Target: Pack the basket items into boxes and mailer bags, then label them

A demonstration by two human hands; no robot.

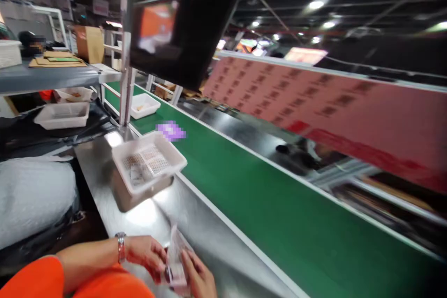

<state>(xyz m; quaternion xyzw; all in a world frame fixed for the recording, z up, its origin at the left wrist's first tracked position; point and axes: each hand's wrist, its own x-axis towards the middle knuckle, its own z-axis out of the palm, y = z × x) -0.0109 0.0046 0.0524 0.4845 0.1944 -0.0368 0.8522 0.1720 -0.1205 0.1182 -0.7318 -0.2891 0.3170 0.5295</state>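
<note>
Both my hands meet at the bottom of the view over a steel worktop (195, 223). My left hand (148, 256), with a metal watch on its wrist, pinches a small clear plastic packet (176, 256) from the left. My right hand (199, 277) grips the same packet from the right, fingers curled round it. The packet stands roughly upright between them and holds something small and dark that I cannot make out. An orange sleeve covers my left arm.
A white plastic tray (148, 160) with small items sits on the steel top ahead of my hands. A green conveyor belt (265, 205) runs diagonally to the right. A dark monitor (181, 28) hangs on a post. More white trays (63, 115) and a bubble-wrap bundle (33, 200) lie left.
</note>
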